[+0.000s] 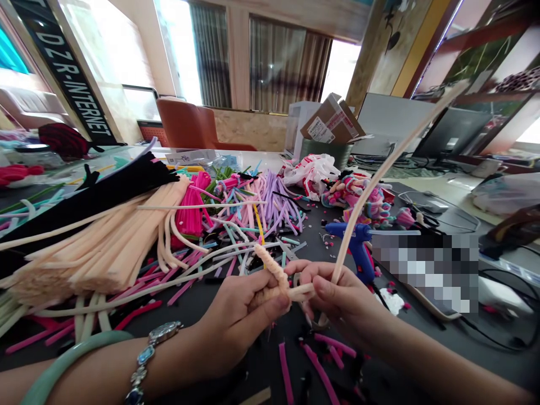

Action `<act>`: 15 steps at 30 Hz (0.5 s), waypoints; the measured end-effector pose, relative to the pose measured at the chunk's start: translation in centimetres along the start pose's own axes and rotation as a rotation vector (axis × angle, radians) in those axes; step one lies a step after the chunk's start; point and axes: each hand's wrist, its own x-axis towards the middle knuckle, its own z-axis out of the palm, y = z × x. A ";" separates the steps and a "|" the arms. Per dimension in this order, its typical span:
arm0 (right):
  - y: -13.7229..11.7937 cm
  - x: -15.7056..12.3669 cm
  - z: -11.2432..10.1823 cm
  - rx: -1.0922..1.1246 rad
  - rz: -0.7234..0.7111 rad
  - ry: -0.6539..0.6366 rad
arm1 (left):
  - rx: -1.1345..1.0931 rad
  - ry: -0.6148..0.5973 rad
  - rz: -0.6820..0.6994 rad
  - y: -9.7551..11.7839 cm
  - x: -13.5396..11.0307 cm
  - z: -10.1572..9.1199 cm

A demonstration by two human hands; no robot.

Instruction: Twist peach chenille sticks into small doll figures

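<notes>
- Because the wound section would probably spring loose if released, the left hand (240,315) stays nearly closed, its thumb and curled fingers pinching a peach chenille stem (274,271) at 12 o'clock, close in front of the person.
- The right hand (337,298) is also nearly closed, gripping the same stem just beside the left hand, apparently to keep it taut; the stem's long, straight end rises toward 1 o'clock.
- The stem looks knobbly and tightly twisted where it is wound, smooth and fuzzy elsewhere.
- A jade bangle (71,360) and a jewelled watch (152,343) circle the left wrist.
- Loose magenta stem pieces (320,368) lie at 5 o'clock.
- A blue hot glue gun (354,242) lies at 1 o'clock.
- A large bundle of peach stems (97,247) lies at 10 o'clock, with black stems (84,197) behind it.
- A cardboard box (333,121) sits far off at 1 o'clock.
</notes>
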 end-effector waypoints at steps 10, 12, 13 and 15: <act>0.0 -0.1 0.4 0.080 0.074 0.060 | -0.188 -0.032 -0.043 -0.5 0.3 0.2; 0.1 -0.1 0.5 0.097 0.078 0.047 | -0.165 -0.049 -0.036 -0.4 0.3 0.1; 0.2 -0.1 0.5 0.099 0.075 0.043 | -0.155 -0.056 -0.035 -0.4 0.3 0.0; 0.2 -0.1 0.5 0.073 0.053 0.057 | -0.166 -0.059 -0.045 -0.5 0.4 0.0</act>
